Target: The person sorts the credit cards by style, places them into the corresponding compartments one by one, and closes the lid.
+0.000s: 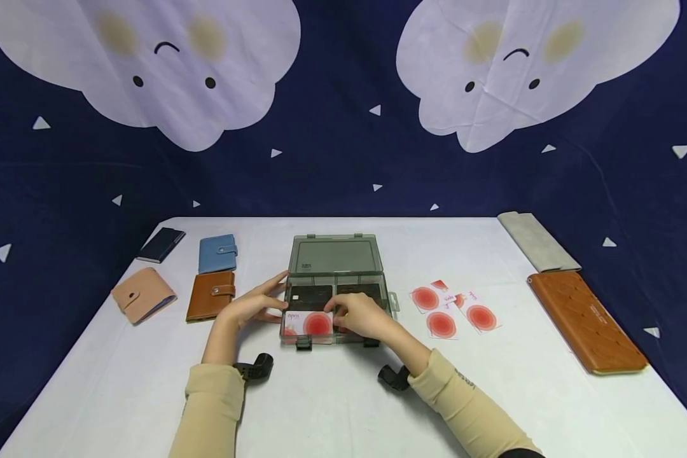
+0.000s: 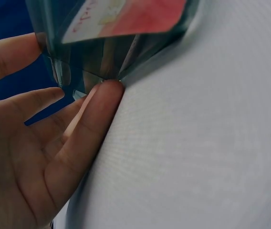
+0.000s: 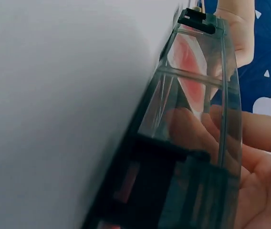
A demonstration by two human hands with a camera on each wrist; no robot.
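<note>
A translucent grey-green plastic box [image 1: 309, 340] stands mid-table with its lid [image 1: 338, 253] folded back. My left hand [image 1: 254, 306] rests at the box's left side, fingers spread and fairly straight; in the left wrist view its fingertips [image 2: 110, 90] touch the box's corner. My right hand [image 1: 359, 315] reaches in over the front right part and pinches the right end of a white card with a red circle [image 1: 305, 323]. That card lies over the front left compartment, tilted in the right wrist view. Dark cards [image 1: 311, 298] fill the back compartments.
Several red-and-white cards [image 1: 441, 324] lie to the right of the box. A grey wallet [image 1: 538, 242] and long brown wallet [image 1: 586, 321] lie far right. To the left are blue [image 1: 216, 254], brown [image 1: 208, 296], pink [image 1: 143, 294] and dark [image 1: 161, 245] wallets.
</note>
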